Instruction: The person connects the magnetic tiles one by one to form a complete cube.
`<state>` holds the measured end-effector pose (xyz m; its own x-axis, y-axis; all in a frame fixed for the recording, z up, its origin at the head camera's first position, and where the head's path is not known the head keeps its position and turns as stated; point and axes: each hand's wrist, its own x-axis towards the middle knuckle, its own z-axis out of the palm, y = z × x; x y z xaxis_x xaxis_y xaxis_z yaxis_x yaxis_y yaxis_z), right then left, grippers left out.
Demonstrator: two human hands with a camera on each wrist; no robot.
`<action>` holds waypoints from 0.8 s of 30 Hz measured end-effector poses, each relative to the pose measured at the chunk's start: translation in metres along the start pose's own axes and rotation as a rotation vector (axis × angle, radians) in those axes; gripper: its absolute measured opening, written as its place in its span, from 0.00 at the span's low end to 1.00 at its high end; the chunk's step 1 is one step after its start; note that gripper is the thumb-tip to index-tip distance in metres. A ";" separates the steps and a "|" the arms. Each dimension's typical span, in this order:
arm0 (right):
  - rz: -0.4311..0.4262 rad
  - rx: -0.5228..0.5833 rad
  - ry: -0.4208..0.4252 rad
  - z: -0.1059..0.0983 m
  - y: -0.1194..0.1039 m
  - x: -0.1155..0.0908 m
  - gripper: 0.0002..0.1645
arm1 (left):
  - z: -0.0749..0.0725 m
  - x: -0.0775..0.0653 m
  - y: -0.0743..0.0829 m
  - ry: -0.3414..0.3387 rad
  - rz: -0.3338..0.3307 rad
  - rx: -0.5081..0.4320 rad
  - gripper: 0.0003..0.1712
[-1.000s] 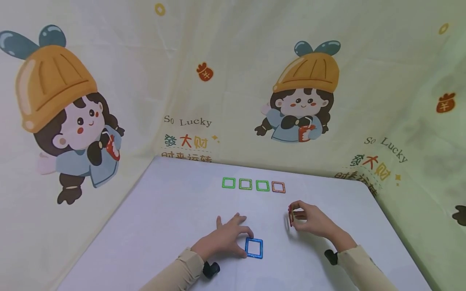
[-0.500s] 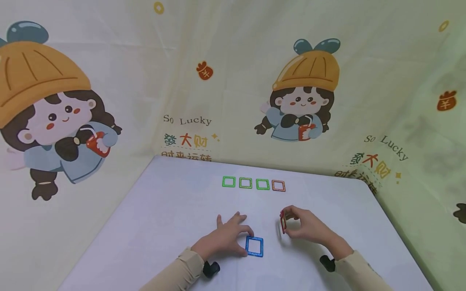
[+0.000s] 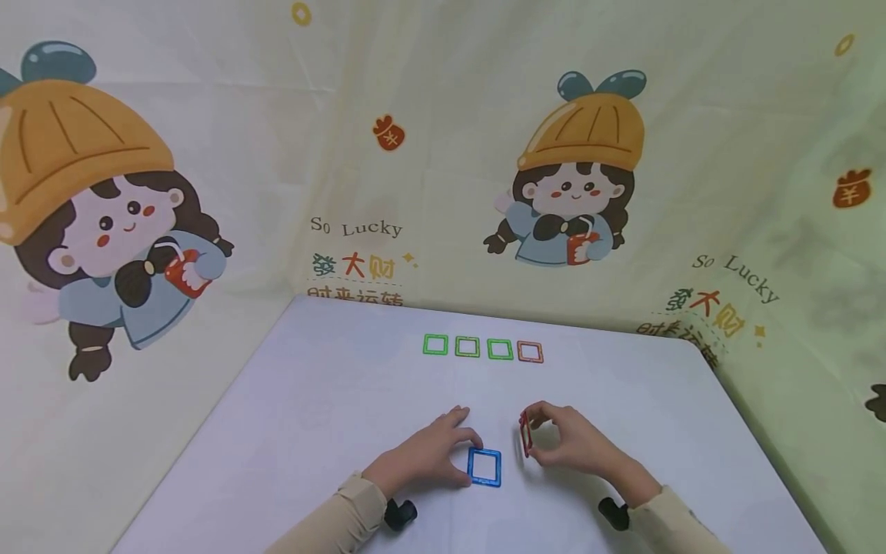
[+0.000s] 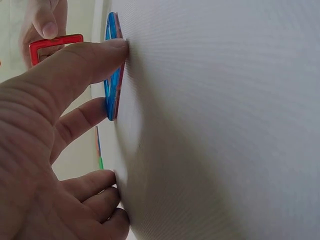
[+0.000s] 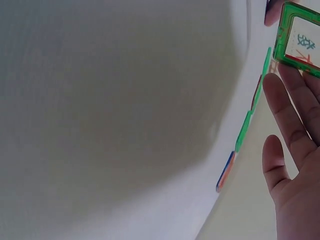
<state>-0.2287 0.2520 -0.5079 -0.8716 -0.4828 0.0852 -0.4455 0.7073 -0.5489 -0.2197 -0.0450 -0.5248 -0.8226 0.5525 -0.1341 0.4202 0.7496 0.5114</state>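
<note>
In the head view my left hand (image 3: 418,454) rests on the white table, thumb and index finger at the left corners of a blue square magnetic tile (image 3: 485,484) lying flat. Seen from the left wrist, the blue tile (image 4: 113,95) has a reddish underside. To its right, my right hand (image 3: 571,440) pinches a red-edged square magnetic tile (image 3: 524,437), held on edge above the table and apart from the blue one. That tile looks red (image 4: 57,40) in the left wrist view; its other face is green (image 5: 281,37) in the right wrist view. The right thumb's contact is unclear there.
Along the back of the white table (image 3: 332,400) lies a row of several square tiles: green ones (image 3: 425,345) at the left, an orange one (image 3: 530,342) at the right end. A printed cloth (image 3: 443,192) hangs behind and around the table.
My right hand has moved left and toward me with the red and green tile, nearing the blue tile. The left hand and blue tile have stayed almost still.
</note>
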 end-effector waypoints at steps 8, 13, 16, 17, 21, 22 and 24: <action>0.012 -0.001 -0.006 0.012 -0.008 0.001 0.28 | 0.003 0.001 -0.005 -0.003 0.006 -0.007 0.29; 0.018 -0.011 -0.004 0.015 -0.011 -0.002 0.29 | 0.004 0.002 -0.005 0.001 0.009 -0.006 0.29; 0.013 -0.017 -0.006 0.017 -0.012 -0.003 0.29 | 0.005 0.002 -0.005 0.003 0.009 -0.008 0.29; 0.008 -0.017 -0.006 0.018 -0.012 -0.004 0.29 | 0.005 0.003 -0.005 0.004 0.010 -0.008 0.29; 0.023 -0.015 -0.020 0.021 -0.011 -0.005 0.29 | 0.007 0.003 -0.007 0.004 0.014 -0.015 0.29; 0.025 -0.016 -0.021 0.022 -0.011 -0.005 0.30 | 0.007 0.003 -0.007 0.004 0.015 -0.018 0.29; 0.030 -0.013 -0.024 0.023 -0.011 -0.006 0.30 | 0.008 0.003 -0.007 0.003 0.015 -0.024 0.29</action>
<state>-0.2137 0.2353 -0.5214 -0.8796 -0.4731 0.0488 -0.4218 0.7285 -0.5398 -0.2225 -0.0456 -0.5362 -0.8178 0.5622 -0.1234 0.4232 0.7326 0.5331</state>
